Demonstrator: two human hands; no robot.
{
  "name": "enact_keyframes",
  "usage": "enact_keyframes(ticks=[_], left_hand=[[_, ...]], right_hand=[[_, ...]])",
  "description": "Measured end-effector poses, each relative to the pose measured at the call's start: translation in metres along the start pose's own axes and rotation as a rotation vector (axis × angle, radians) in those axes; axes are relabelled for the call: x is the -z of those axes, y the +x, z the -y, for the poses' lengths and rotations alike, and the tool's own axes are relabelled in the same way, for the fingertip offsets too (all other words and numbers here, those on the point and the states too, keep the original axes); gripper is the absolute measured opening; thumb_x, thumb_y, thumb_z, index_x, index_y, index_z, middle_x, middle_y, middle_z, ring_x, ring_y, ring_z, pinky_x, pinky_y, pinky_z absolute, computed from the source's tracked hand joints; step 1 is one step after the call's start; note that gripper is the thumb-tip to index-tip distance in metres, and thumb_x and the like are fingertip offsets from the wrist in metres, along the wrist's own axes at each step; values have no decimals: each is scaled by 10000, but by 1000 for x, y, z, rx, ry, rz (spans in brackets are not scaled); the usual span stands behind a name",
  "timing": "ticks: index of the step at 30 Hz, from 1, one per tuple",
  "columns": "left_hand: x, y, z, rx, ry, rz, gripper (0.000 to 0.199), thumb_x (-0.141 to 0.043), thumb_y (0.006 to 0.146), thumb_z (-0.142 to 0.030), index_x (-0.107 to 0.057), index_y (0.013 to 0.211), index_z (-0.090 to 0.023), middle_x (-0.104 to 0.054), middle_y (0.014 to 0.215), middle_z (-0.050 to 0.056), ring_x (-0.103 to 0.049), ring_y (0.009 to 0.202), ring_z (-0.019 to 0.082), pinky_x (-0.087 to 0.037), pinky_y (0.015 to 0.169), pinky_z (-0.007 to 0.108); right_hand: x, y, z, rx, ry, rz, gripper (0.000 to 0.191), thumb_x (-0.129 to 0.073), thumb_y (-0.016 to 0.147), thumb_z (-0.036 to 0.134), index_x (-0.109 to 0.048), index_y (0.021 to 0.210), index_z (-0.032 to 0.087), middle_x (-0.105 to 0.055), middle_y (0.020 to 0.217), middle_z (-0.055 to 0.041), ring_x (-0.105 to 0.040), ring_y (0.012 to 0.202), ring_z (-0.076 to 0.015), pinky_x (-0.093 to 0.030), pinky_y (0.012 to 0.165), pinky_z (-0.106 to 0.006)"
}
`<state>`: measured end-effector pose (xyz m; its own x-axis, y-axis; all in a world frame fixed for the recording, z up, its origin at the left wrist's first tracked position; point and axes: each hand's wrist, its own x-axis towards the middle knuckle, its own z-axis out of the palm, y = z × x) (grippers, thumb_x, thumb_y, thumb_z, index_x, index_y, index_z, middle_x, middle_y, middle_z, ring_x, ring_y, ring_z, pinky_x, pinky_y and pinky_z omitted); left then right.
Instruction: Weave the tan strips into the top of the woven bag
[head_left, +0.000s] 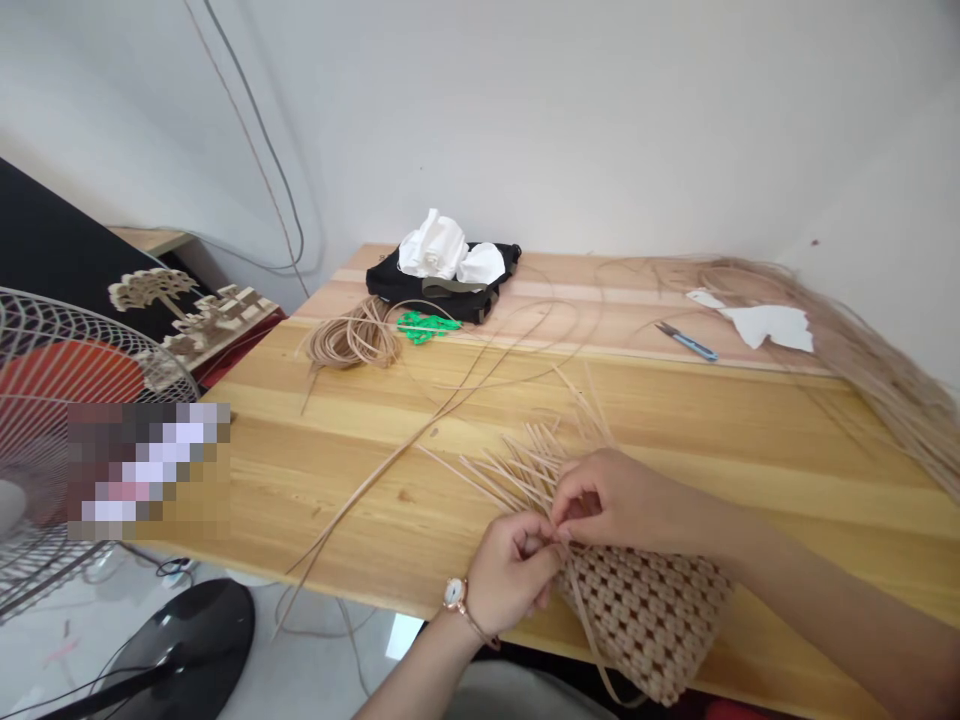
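Pinching the edge of the woven piece (649, 615), left hand (514, 565) is probably steadying it; right hand (609, 497), fingertips together, is seemingly gripping a strand (587, 620). Piece is lying beneath right wrist.

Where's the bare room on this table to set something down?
Two patches of table look bare: one between the coil and loose strands, at left; one between the snips and right forearm. It's crowded around the woven piece, and at the back, where bag, coil and green netting cluster.
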<state>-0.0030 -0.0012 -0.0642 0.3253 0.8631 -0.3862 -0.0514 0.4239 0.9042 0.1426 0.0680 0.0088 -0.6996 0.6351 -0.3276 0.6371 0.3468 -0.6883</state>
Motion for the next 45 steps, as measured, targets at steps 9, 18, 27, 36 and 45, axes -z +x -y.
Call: enact_keyframes(ticks=[9,18,27,36,45], left_hand=[[5,1,-1,-155,62,41,311,-577,703,-332,-401,523,-151,-325,393,-95,-278,361,14,-218,373,150],[9,1,3,-9,-69,44,383,-663,603,-481,-528,636,-124,-383,391,-94,-289,303,11,-201,303,145],[11,2,9,-62,-109,-17,367,-679,611,-453,-569,703,-115,-387,391,-97,-294,314,12,-188,327,152],[12,1,6,-101,-54,-48,321,-615,677,-433,-533,705,-123,-349,401,-103,-276,329,19,-186,346,155],[12,1,4,-164,109,-83,190,-552,735,-311,-539,713,-122,-356,440,-87,-311,391,40,-240,400,171]], right_hand=[[-9,5,7,216,-7,-65,197,-511,700,74,-604,830,189,-574,867,-5,-508,815,-135,-382,740,-247],[-2,4,-8,235,-85,-44,341,-399,776,37,-665,885,221,-543,1016,-35,-504,925,-146,-373,841,-296],[-2,-4,-17,192,-149,-66,161,-536,738,147,-623,863,198,-548,1045,-39,-491,971,-177,-349,869,-321],[-18,-17,-4,7,-186,-175,101,-529,769,228,-589,705,178,-584,732,-16,-509,746,-164,-354,722,-297],[-34,-22,3,-29,-158,-257,88,-470,743,111,-516,721,182,-553,724,3,-469,700,-142,-331,669,-271]])
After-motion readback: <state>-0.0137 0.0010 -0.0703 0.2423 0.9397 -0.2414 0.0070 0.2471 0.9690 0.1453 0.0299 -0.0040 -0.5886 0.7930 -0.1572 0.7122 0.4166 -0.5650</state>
